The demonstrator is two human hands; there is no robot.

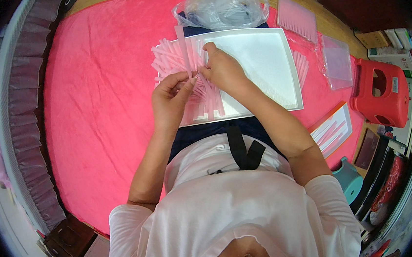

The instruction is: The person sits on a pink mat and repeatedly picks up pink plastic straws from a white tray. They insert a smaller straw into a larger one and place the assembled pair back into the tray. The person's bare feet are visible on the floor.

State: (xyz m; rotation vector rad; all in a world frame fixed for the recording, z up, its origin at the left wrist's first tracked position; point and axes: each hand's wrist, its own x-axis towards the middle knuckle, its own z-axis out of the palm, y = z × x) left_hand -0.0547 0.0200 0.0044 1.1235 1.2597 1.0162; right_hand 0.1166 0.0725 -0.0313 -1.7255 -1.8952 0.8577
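A shallow white tray (259,70) lies across my lap, its left part heaped with thin pink plastic strips (169,53). Over this heap, my left hand (170,98) is closed, thumb and forefinger pinching the lower end of a long flat pink strip (182,45) that points away from me. Close beside it is my right hand (224,70), its fingers bent and the thumb near the left fingertips. What the right fingers hold, if anything, is too small to make out. More pink strips (209,109) lie in the tray below both hands.
A clear plastic bag (222,4) rests beyond the tray. On the pink cloth (99,89) at right lie pink strips (301,66), a comb-like pink bundle (297,20), a clear packet (336,62) and an orange-edged box (331,132). Farther right stand red (382,93) and teal (348,179) stools.
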